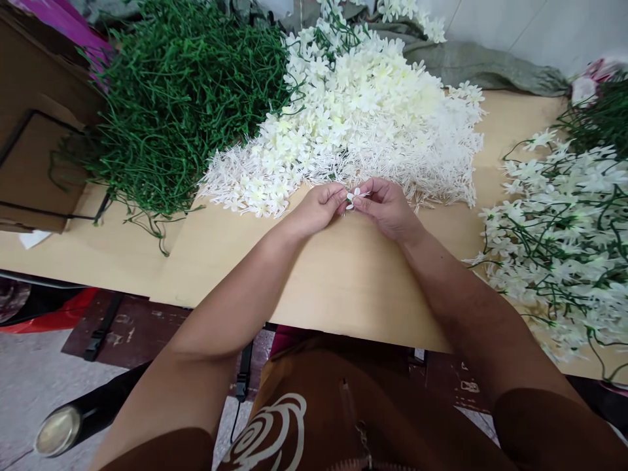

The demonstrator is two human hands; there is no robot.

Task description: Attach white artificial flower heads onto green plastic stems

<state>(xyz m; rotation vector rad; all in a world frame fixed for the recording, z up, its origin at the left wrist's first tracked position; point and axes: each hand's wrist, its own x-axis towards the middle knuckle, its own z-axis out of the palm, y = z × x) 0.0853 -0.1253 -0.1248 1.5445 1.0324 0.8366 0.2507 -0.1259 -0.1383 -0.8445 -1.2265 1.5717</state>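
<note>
Over the middle of the table, my left hand [320,206] and my right hand [390,208] meet at the fingertips. Between them is a small white artificial flower [356,193], pinched by my right thumb and fingers. My left fingers are closed on a short green stem tip [349,197] that touches the flower; the rest of that stem is hidden by the hand. Just beyond my hands lies a wide heap of loose white flower heads [363,111], many with thin white stalks pointing toward me.
A big pile of green plastic stems [191,91] lies at the left, beside a cardboard box [44,118] and a black wire frame [36,111]. White flowers on green stems [564,235] are heaped at the right. Grey-green cloth [490,65] runs along the back of the table [343,281].
</note>
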